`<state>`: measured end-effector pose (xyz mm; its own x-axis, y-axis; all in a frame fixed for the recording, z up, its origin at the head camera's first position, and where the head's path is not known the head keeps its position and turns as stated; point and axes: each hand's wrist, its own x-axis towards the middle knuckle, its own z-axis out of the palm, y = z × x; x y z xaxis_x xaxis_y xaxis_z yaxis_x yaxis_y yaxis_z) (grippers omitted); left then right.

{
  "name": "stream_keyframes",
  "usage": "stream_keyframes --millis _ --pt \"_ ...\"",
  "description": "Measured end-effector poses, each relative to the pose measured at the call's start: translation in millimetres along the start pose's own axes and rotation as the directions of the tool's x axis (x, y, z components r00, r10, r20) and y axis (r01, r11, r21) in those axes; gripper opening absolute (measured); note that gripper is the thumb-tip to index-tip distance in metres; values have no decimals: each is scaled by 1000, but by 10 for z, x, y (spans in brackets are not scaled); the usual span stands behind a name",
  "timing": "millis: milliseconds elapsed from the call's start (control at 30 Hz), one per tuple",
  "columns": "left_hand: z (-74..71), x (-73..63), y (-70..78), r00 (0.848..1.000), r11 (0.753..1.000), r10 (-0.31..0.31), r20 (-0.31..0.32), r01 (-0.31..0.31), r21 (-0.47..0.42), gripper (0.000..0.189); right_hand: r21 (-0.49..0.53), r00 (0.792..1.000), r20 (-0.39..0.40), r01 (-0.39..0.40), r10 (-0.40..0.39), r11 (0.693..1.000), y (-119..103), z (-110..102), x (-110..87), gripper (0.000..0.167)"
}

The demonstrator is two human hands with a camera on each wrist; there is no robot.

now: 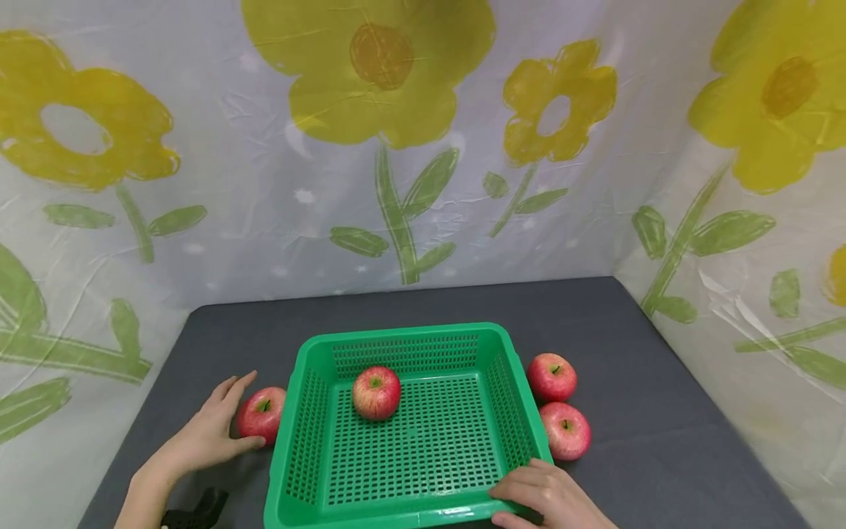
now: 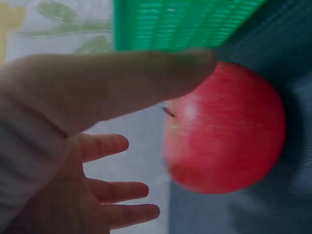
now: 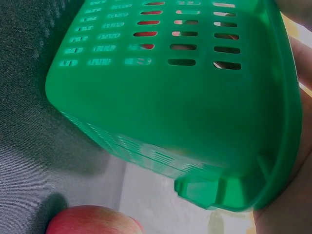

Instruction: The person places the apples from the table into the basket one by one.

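A green plastic basket lies on the dark table, with a red apple inside toward its back left. My left hand is at the apple left of the basket, its thumb and fingers spread around the fruit. In the left wrist view, the thumb overlaps the top of that apple, while the other fingers stand straight and apart from it. At the basket's near right corner, my right hand holds the rim; the right wrist view shows the rim against the palm.
Two more apples, one farther back and one nearer, sit just outside the basket's right wall. A dark strap shows by the left wrist. Flower-printed white sheeting encloses the table's back and sides.
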<state>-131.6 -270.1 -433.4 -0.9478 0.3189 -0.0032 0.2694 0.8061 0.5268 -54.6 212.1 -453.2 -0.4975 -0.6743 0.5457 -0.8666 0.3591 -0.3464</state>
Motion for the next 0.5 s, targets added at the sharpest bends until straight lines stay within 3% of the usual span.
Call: stream_keyframes --millis 167,500 --pt "115 45 -92 999 998 -48 12 48 -30 108 -8 1000 -21 15 -15 1000 8 24 -10 17" --pt "252 99 -130 996 994 -78 37 80 -69 102 -8 1000 -26 4 -4 1000 9 30 -23 16"
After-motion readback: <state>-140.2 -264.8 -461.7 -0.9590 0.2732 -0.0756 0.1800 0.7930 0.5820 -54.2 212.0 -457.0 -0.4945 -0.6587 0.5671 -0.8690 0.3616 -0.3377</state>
